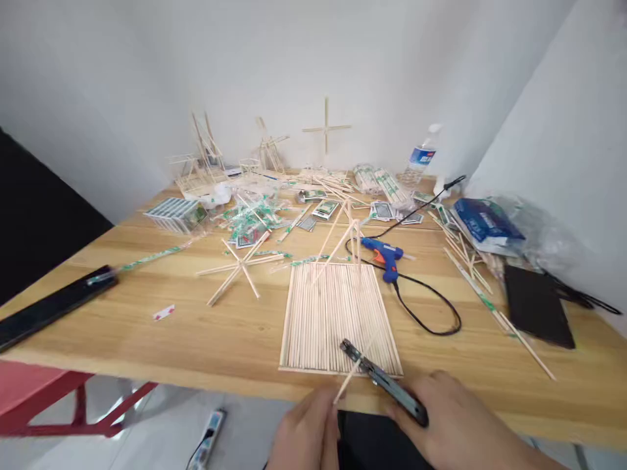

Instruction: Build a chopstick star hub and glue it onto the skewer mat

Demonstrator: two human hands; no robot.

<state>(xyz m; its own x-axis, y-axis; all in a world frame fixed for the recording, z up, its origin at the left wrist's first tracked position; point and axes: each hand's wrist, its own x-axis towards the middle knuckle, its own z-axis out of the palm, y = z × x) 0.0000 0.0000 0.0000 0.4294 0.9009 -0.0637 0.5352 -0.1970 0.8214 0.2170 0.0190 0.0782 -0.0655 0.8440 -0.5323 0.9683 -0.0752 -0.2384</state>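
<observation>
My left hand [306, 434] pinches a thin wooden stick [355, 369] at the table's front edge. My right hand [455, 418] is shut on a dark metal utility knife [386, 382], whose far end rests across the stick. Both lie over the near end of a flat panel of parallel wooden sticks [337, 320]. Just beyond the panel lies a blue hot glue gun [382, 258] with a black cord [426, 313]. The stick's contact point with the blade is hidden by the knife.
Stick frames, including a star [240, 267] and a cross [326, 127], stand among wrappers and bundled sticks. A water bottle [421, 156], blue packet [484, 225], black board [539, 307] and long black bar [53, 307] lie around the wooden table [196, 339].
</observation>
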